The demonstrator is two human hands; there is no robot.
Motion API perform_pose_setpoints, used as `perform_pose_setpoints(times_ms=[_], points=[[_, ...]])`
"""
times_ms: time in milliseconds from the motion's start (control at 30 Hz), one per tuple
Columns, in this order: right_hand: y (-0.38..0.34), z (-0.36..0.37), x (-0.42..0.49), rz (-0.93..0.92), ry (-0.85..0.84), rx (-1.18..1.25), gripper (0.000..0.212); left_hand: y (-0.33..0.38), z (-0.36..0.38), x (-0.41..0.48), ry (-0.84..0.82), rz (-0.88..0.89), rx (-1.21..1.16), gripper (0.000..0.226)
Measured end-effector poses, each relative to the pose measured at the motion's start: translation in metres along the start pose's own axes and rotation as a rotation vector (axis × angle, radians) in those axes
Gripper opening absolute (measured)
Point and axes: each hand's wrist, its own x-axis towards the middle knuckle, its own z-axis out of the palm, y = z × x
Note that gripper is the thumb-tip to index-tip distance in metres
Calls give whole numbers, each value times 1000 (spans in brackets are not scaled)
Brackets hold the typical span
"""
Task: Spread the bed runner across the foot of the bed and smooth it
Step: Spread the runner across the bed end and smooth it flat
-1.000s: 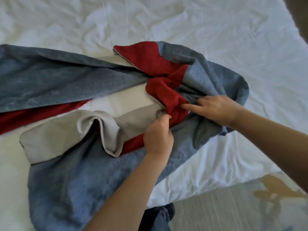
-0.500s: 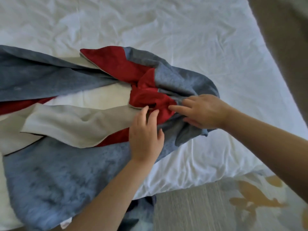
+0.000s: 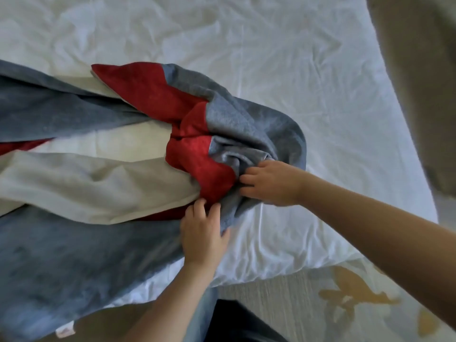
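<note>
Your right grip [image 3: 271,183] is grasping the bed runner [image 3: 246,119]. Its fingers [image 3: 248,179] are curled into a bunched blue fold, right beside the red part. Your left grip [image 3: 203,234] sits just below it and a bit to the left, on top of the same cloth. Its fingertips [image 3: 198,206] touch the spot where the red, the pale grey and the blue meet. Its thumb lies along a blue edge, but you cannot tell if it is pinching the cloth or only resting on it. The two grips are near each other and do not touch. The bed runner is not flat. It is twisted and bunched up under your grips, near the corner of the bed [image 3: 308,70] that is closest to you on the right. From there it runs off to the left, out of the picture. It is blue with a red band, and its pale grey back is turned up in the middle. A small white tag [image 3: 65,332] shows at its low left corner. The white sheet on the bed is creased. Below the bed is a grey floor [image 3: 271,304] with a yellow pattern [image 3: 357,294] on it, and your blue trouser leg [image 3: 206,314] is by the bed's edge.
</note>
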Motion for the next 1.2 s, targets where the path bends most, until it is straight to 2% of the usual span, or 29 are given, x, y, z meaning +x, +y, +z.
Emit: perform_pose_setpoints(times_ms=[67,167,333,433,500,600,767,867,933,1067,1133,1200], points=[[2,3,3,10,-3,6,23,4,0,6,16,-59,11,28],[7,8,7,4,2,27,26,10,1,9,43,-136,-13,11],[14,12,-6,-12,-24,-17,29,31,6,5,76,-220,-6,3],[28,6,-28,46,-29,-47,27,63,6,2,161,-232,-19,1],[40,5,-53,78,-22,-25,25,93,9,1,219,-233,-37,2],[64,8,-98,87,-59,-138,21,147,20,5,208,-238,-117,7],[109,18,-185,145,-103,-244,36,247,40,22,193,-239,-306,26],[134,22,-233,229,-112,-286,35,301,47,40,164,-223,-383,23],[148,24,-255,313,-58,-272,34,328,49,54,128,-197,-415,22],[154,39,-273,400,91,-214,38,350,50,69,59,-179,-463,24],[142,54,-277,351,128,-204,41,345,53,59,46,-186,-419,27],[124,72,-278,245,177,-171,48,332,59,37,50,-211,-340,43]])
